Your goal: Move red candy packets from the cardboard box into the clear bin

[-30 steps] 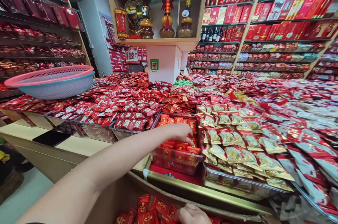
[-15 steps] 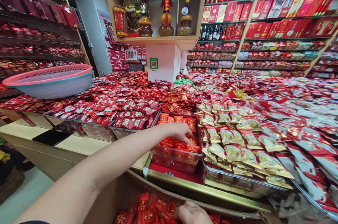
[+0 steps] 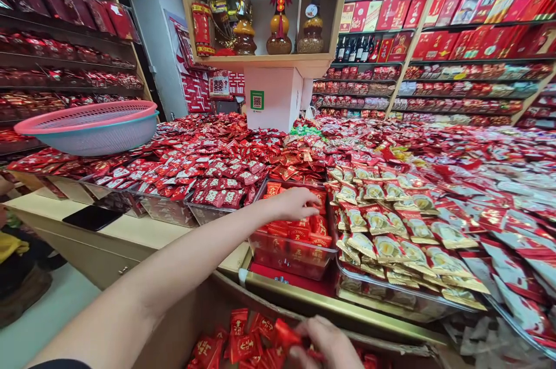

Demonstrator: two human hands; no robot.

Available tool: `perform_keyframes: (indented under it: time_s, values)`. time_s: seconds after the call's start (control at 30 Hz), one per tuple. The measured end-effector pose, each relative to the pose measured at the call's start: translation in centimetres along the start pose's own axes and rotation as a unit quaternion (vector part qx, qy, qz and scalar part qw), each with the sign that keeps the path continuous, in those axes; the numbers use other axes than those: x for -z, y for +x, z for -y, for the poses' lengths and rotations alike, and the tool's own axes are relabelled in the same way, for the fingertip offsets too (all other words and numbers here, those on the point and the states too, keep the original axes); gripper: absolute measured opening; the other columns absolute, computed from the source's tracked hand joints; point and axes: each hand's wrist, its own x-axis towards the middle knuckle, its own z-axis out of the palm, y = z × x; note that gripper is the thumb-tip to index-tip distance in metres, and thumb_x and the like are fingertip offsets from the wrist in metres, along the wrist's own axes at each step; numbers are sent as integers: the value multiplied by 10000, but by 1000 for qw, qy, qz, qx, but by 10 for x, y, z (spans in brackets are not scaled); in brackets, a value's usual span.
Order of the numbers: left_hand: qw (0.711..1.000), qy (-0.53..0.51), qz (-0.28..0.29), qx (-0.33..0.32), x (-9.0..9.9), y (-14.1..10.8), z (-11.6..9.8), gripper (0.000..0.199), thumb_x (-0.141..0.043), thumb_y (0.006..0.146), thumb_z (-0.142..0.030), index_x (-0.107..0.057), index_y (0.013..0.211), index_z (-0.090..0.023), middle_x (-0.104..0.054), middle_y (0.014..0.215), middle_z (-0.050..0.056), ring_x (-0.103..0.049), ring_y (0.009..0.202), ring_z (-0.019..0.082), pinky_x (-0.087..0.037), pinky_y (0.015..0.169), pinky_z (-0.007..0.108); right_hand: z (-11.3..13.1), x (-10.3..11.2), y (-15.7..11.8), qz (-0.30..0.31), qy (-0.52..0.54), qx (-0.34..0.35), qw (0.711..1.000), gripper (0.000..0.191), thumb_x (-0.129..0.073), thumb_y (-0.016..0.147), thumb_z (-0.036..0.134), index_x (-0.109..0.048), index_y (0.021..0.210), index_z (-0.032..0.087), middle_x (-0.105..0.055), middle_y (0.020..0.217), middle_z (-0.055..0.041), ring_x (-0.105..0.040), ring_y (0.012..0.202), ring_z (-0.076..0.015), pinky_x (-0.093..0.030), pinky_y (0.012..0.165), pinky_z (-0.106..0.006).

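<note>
My left hand (image 3: 297,204) is over a clear plastic bin (image 3: 291,262) of red wrapped packets. Its fingers are loosely bent and a little apart, with no packet visible between them. At the bottom, my right hand (image 3: 328,346) pinches a red packet (image 3: 285,334) between thumb and fingers. Below that packet, loose red packets (image 3: 245,347) lie inside a cardboard box (image 3: 230,293), partly hidden by the right hand.
Gold-and-white packets (image 3: 388,247) fill the tray right of the bin. Dark red packets (image 3: 219,192) are heaped to its left. A black phone (image 3: 92,217) lies on the counter edge. Pink and blue baskets (image 3: 95,131) stand at left, and a display cabinet (image 3: 269,62) rises behind.
My left hand has lifted slightly from the packets, its fingers less reached down. My right hand now has a red packet raised between its fingers. The camera view has shifted a little.
</note>
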Motion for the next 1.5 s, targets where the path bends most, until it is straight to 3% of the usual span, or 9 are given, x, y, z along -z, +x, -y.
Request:
perform_keyframes:
  time_s: [0.17,0.37,0.57,0.67,0.77,0.97,1.2,1.37,1.5]
  values:
    - [952,-283,-100,66,-23,-70,-30,298,-379,839,-301,-521,1053,-151,-587,857,32,-527,728,102,-417,673,211,15,23,4,-95,378,-176,904,283,-553,723,422,-432,633,182,-453,535,51,-406,505,-79,-337,495,-207]
    - [875,-463,-6,140,-81,-132,-46,502,-567,725,-352,-422,1173,-179,-507,843,14,-479,709,92,-402,624,205,16,18,6,-122,493,-216,834,287,-625,674,400,-470,599,170,-524,523,40,-438,493,-79,-346,498,-203]
    - [854,-498,3,151,-115,-145,-32,556,-598,673,-252,-418,1195,-188,-462,671,-43,-421,577,69,-339,535,189,29,2,5,-135,471,-246,836,230,-651,649,384,-560,726,187,-579,613,27,-453,539,-88,-365,519,-204]
    - [882,-452,-25,134,-118,-154,-28,487,-610,651,-275,-493,1121,-221,-486,694,-38,-423,574,74,-333,515,188,31,-3,6,-95,449,-222,860,261,-640,663,377,-584,840,193,-600,695,3,-478,596,-108,-382,555,-223]
    - [869,-463,-89,150,-120,-164,-24,497,-600,657,-262,-463,1133,-229,-519,754,-31,-447,600,78,-359,546,190,27,-7,7,-58,420,-206,882,165,-627,689,341,-565,704,189,-555,624,19,-475,591,-103,-394,570,-220]
    - [865,-466,-134,130,-112,-175,-17,482,-613,658,-259,-484,1121,-231,-543,850,-8,-474,641,85,-401,620,214,28,-9,13,-36,388,-177,904,265,-604,714,326,-552,955,229,-617,852,-40,-555,780,-152,-449,689,-260]
    - [752,-623,-190,100,-112,-174,-12,550,-620,687,-235,-374,1171,-148,-588,926,73,-558,830,151,-427,739,268,63,-2,33,-104,447,-256,851,209,-650,646,359,-568,729,186,-610,678,-11,-551,631,-135,-458,600,-242]
    - [823,-525,-202,81,-101,-181,-14,454,-594,709,-242,-456,1132,-152,-581,885,59,-551,767,135,-440,667,235,71,11,39,-51,329,-206,920,234,-617,677,356,-591,847,197,-626,792,-48,-566,734,-174,-475,635,-255]
    - [870,-366,-316,96,-78,-185,-3,236,-477,791,-222,-559,1003,-159,-528,989,78,-536,791,124,-452,655,226,62,10,25,9,257,-186,948,175,-591,689,366,-599,745,200,-635,730,-43,-578,684,-174,-478,628,-248]
